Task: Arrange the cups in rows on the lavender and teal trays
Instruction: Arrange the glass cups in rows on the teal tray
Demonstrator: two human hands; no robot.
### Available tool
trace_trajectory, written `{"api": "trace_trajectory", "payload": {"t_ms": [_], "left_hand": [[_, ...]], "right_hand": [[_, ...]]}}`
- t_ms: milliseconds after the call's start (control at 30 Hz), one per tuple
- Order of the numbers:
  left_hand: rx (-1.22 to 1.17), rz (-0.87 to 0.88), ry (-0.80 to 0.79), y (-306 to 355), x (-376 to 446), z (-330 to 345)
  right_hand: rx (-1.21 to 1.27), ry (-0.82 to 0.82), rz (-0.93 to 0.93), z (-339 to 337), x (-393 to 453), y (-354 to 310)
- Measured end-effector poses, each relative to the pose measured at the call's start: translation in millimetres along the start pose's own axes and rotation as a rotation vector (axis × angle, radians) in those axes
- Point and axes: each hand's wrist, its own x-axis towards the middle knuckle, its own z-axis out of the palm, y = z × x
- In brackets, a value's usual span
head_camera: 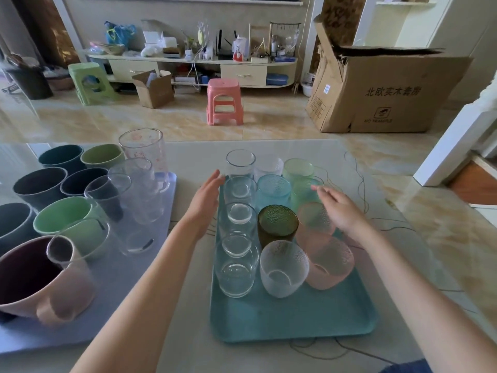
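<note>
On the desk [193, 162] the teal tray [293, 319] lies at about five o'clock from the frame's centre, the lavender tray [150, 254] out at nine o'clock. The teal one carries three rows running away from the person: clear glasses [236, 265] along the nine o'clock side, then a frosted glass [283, 267], a dark green glass [277, 224] and an aqua glass [273, 189] down the middle, and pink glasses [329, 262] with pale green glasses [298, 170] on the three o'clock side. The left hand [205, 203] is flat beside the clear row, fingers [217, 179] straight and holding nothing, seemingly touching a glass as a guide to keep that line true. The right hand [340, 208] hovers over the pink and green row, fingers loosely spread, gripping nothing, likely bracketing the block from the other flank. On the lavender tray, dark, green and pink mugs [61, 219] and tall clear tumblers [137, 200] already stand grouped. The near end of the teal tray is bare, so the rows are probably being squared rather than filled
</note>
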Motion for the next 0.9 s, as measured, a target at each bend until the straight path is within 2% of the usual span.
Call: {"api": "trace_trajectory", "payload": {"t_ms": [67,300,400,533,700,800,900], "left_hand": [[0.031,-0.052,-0.015,-4,7,4],[-0.004,-0.08,0.02,-1,-3,13],[0.061,-0.07,0.028,2,-4,13],[0.318,0.192,0.086,19,-4,19],[0.957,0.516,0.001,30,10,33],[1.025,0.529,-0.089,30,13,41],[1.047,0.457,-0.202,31,14,45]], "right_hand": [[-0.009,0.01,0.023,0,2,0],[0.02,0.0,0.042,-1,3,-1],[0.029,-0.004,0.031,0,4,0],[-0.057,0.011,-0.034,0,5,-2],[-0.085,0.039,-0.013,-2,5,-1],[-0.083,0.057,-0.008,-4,4,-1],[-0.072,0.058,-0.009,-4,3,-4]]}}
